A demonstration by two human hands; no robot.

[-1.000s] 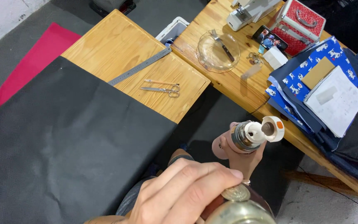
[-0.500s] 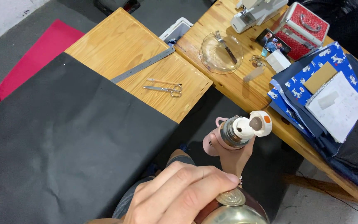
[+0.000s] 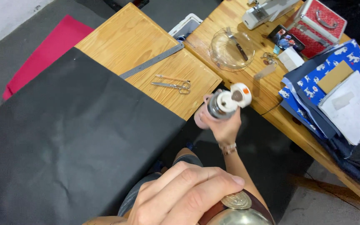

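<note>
Drifting left and up toward the table edge, the right hand [image 3: 223, 125] is gripping a pink bottle [image 3: 219, 106], its white cap [image 3: 239, 93] flipped open. Left hand [image 3: 184, 198] is closing loosely around a metal flask [image 3: 240, 210]. Nothing is poured yet. Open floor lies between black cloth [image 3: 71, 141] and the wooden table [image 3: 267, 100].

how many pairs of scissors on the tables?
1. The small silver metal scissors lie on the light wooden table, just below the long steel ruler, beside the black fabric sheet. Others may be hidden under the fabrics.
</note>
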